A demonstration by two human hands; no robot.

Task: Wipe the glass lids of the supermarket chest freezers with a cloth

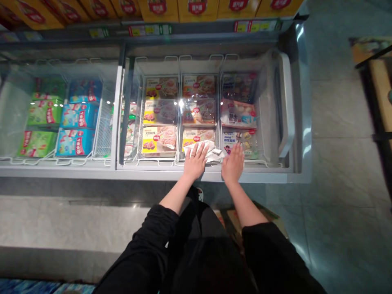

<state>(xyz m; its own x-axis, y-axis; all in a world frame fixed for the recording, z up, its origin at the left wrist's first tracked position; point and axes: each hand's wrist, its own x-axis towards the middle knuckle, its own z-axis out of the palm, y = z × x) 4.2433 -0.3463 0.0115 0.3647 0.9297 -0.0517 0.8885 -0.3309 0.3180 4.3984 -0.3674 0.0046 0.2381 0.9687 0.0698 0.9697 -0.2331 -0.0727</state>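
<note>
My left hand (196,162) lies with its fingers spread on a crumpled white paper towel or cloth (212,152), pressing it against the glass lid of a chest freezer. A ring shows on one finger. To its right, my right hand (233,164) rests on the glass lid near the front edge, fingers stretched out and nothing in them. Beneath the glass, boxed frozen food (159,139) is stacked in white wire baskets (179,161), with further packs (238,114) under and beyond my right hand.
A pale curved handle (286,104) stands at the lid's right end. Left of the dark divider (120,106) are green packs (45,112) and blue packs (79,116). Yellow boxes (197,10) line a shelf behind. A cardboard box (269,216) is on the floor, and a rack (376,94) stands at right.
</note>
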